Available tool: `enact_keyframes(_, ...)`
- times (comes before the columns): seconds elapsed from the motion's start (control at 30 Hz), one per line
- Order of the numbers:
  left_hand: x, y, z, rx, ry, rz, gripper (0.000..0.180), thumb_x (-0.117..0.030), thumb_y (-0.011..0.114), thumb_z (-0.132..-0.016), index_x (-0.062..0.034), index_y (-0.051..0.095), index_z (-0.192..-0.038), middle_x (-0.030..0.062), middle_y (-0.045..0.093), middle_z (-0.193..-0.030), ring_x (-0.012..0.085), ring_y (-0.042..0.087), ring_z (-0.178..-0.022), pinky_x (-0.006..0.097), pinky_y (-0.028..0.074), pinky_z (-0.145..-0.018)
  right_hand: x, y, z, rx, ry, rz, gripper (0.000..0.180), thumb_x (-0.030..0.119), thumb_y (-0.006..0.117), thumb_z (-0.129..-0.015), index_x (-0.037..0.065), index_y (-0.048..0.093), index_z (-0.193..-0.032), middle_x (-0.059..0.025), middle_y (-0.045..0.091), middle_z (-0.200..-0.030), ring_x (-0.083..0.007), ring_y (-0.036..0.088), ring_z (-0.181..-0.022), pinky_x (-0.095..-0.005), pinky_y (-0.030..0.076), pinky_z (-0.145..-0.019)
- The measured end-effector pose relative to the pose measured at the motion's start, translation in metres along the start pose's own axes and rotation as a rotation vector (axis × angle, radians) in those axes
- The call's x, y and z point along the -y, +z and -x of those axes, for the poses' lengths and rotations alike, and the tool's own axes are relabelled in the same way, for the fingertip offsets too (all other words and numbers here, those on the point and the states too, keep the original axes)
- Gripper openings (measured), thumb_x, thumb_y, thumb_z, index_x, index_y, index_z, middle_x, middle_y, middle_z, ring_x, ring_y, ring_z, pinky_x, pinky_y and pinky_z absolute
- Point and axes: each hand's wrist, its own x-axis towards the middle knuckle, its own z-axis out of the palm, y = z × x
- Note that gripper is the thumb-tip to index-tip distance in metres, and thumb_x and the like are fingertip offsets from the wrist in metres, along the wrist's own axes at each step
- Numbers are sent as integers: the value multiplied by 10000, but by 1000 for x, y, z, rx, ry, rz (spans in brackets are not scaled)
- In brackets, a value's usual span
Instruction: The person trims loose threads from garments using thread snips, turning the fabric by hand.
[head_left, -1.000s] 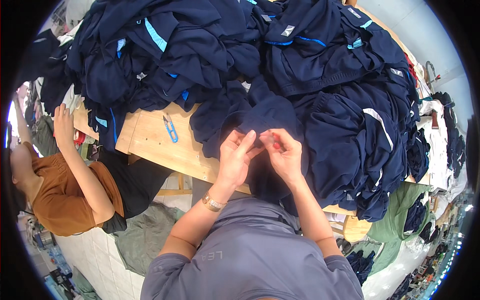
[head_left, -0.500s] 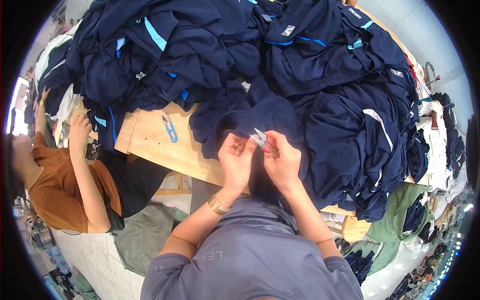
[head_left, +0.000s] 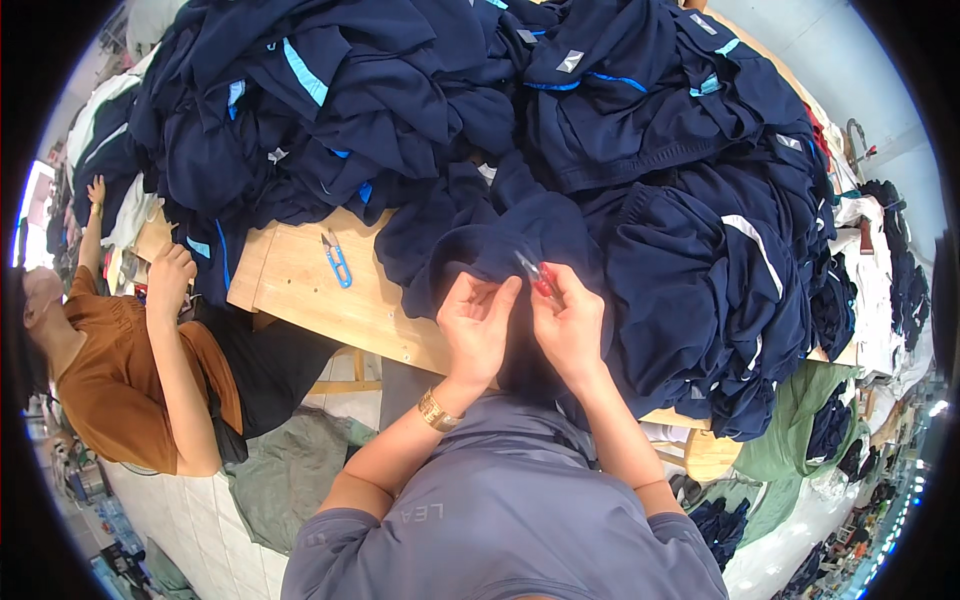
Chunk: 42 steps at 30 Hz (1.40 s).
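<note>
A navy garment (head_left: 535, 225) lies bunched at the table's front edge and hangs down toward me. My left hand (head_left: 478, 325) is closed at this garment, thumb against the curled fingers, pinching its cloth. Just to the right, my right hand (head_left: 570, 320) grips a pair of small thread snips with red handles (head_left: 545, 282). The blades point up and left, blurred by motion, a little apart from my left thumb. A second pair of thread snips, blue-handled (head_left: 338, 262), rests on the bare wood to the left.
Large heaps of navy garments (head_left: 400, 100) with light-blue and white trim cover the wooden table (head_left: 290, 265). At the left, a co-worker in a brown top (head_left: 130, 370) reaches into cloth. Green fabric (head_left: 290, 480) lies on the floor.
The red-handled snips have swung from my left thumb slightly up and right, and their blades now blur. My left hand stays nearly in place. The co-worker's head and hands have shifted.
</note>
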Motion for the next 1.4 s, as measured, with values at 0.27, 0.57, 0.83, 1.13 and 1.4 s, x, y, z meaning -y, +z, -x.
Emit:
enact_keyframes(0.27,6,-5,-3,8,-132,94,136,-27,640,-850,11,576,-964,53,631,-921,75,583,-828,205,471,-763,-19,6,-4,44,145,-345,122,128,536,-921,10,508,-935,-1,528,-593,-67,482,-454,-236,381,-423)
enact_keyframes(0.57,4,-3,-5,-9,-231,254,138,-51,636,-860,-3,573,-973,39,623,-912,77,581,-824,211,471,-768,-8,7,0,-33,74,-191,130,110,581,-890,2,531,-941,-37,589,-645,-93,556,-500,-218,404,-451)
enact_keyframes(0.83,3,0,-2,43,-104,84,138,-45,628,-865,2,561,-976,44,626,-916,78,583,-836,207,466,-772,-10,6,-3,-27,-94,1,122,19,569,-828,-5,493,-921,-146,610,-680,-286,636,-583,-328,479,-510)
enact_keyframes(1.13,4,1,-6,-31,-225,272,131,-95,631,-874,-17,557,-949,17,606,-856,64,561,-795,206,473,-727,-8,-4,-1,112,500,-873,180,181,503,-947,8,537,-913,40,419,-510,-40,365,-371,-205,321,-353)
enact_keyframes(1.4,4,1,0,1,-34,-13,117,-20,625,-859,14,553,-944,39,623,-895,70,583,-809,199,468,-771,2,1,1,-50,-29,39,183,-18,619,-748,-9,579,-925,-175,608,-679,-267,650,-600,-309,481,-521)
